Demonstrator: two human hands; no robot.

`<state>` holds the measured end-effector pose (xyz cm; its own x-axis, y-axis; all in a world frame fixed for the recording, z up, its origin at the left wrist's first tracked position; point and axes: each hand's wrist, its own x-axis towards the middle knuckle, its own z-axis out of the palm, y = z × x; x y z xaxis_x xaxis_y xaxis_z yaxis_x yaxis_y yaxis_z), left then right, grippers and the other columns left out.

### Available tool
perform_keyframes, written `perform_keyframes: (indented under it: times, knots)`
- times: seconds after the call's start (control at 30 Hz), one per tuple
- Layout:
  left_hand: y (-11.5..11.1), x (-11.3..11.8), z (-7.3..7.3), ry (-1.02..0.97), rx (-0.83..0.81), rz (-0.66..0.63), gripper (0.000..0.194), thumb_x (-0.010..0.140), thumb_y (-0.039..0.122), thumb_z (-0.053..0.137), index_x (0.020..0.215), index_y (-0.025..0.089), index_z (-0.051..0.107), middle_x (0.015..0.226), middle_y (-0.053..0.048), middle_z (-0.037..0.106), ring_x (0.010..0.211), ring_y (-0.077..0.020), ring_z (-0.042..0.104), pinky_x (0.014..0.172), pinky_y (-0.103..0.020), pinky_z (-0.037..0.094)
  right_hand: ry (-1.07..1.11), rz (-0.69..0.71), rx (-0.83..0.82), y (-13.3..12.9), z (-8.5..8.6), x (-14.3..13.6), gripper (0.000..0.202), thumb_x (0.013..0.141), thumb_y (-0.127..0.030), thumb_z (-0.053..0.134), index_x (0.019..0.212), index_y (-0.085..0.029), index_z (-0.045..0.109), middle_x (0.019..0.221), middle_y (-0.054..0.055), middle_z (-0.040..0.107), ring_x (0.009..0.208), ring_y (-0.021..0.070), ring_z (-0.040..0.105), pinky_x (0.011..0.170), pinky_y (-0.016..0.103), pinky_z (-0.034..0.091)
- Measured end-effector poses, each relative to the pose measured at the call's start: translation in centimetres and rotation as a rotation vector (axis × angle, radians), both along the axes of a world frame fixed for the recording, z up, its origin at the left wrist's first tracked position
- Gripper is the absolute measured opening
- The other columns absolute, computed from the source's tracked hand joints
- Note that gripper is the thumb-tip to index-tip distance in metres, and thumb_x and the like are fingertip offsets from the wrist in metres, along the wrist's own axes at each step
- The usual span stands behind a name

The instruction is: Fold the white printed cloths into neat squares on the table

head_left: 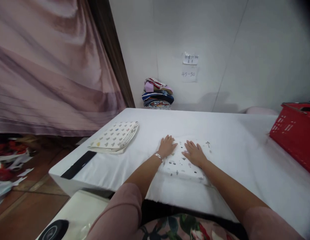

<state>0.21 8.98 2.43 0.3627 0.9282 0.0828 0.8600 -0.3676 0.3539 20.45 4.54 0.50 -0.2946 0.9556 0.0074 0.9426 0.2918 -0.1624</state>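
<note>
Floral clothing (pixel 181 228) sits nearest my view while my left hand (pixel 167 146) and right hand (pixel 195 154) lie flat on the printed cloth (pixel 182 168), fingers spread apart.

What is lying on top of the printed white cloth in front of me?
On the printed white cloth, your left hand lies flat at the left edge and your right hand farther right. The print under both hands is covered, so I cannot tell it.

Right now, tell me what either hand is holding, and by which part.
Nothing is held: the left hand and right hand lie flat, fingers extended, on the white printed cloth.
</note>
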Motion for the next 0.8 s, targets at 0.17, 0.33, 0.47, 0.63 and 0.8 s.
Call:
perform_keyframes:
  times: [0.17,0.33,0.47,0.63,0.8]
  knots:
    - [-0.2,-2.0,0.0,-0.253,-0.067,0.322,0.05,0.091,0.034,0.041,0.134,0.01,0.043,0.147,-0.016,0.035,0.136,-0.0251,0.031,0.11,-0.035,0.026,0.001,0.0,0.0,0.2,-0.8,0.6,0.067,0.092,-0.057,0.022,0.146,-0.018,0.03,0.155,0.007,0.017,0.143,0.0247,0.01,0.113,0.05,0.008]
    - [-2.6,-3.5,0.2,-0.406,-0.277,0.492,0.058,0.085,0.044,0.049,0.133,0.012,0.044,0.122,-0.015,0.06,0.11,-0.0261,0.057,0.094,-0.034,0.041,0.004,-0.03,-0.041,0.0,0.2,-0.1,0.067,0.092,-0.057,0.023,0.146,-0.017,0.03,0.155,0.009,0.017,0.143,0.0261,0.01,0.112,0.051,0.01]
    - [-4.0,-3.4,0.8,-0.43,-0.303,0.494,0.056,0.081,0.045,0.055,0.126,0.012,0.049,0.117,-0.015,0.062,0.107,-0.0267,0.058,0.09,-0.034,0.042,0.02,0.023,-0.01,0.4,1.6,-2.8,0.068,0.093,-0.056,0.022,0.147,-0.013,0.027,0.155,0.01,0.016,0.143,0.0254,0.008,0.113,0.051,0.007]
    - [-6.1,-3.1,1.6,-0.52,-0.276,0.552,0.049,0.076,0.038,0.062,0.118,0.015,0.05,0.119,-0.013,0.06,0.105,-0.0234,0.058,0.087,-0.03,0.042,0.05,0.101,-0.008,1.7,2.2,-6.6,0.062,0.096,-0.047,0.02,0.147,-0.013,0.025,0.155,0.008,0.016,0.143,0.0231,0.009,0.113,0.049,0.01]
    - [-10.8,-3.7,0.8,-0.563,-0.225,0.537,0.037,0.075,0.039,0.063,0.103,0.019,0.052,0.101,-0.008,0.063,0.09,-0.0213,0.059,0.08,-0.031,0.043,0.006,0.051,-0.01,2.5,0.8,-7.4,0.057,0.096,-0.043,0.024,0.144,-0.014,0.031,0.154,0.009,0.021,0.142,0.0235,0.013,0.113,0.049,0.01]
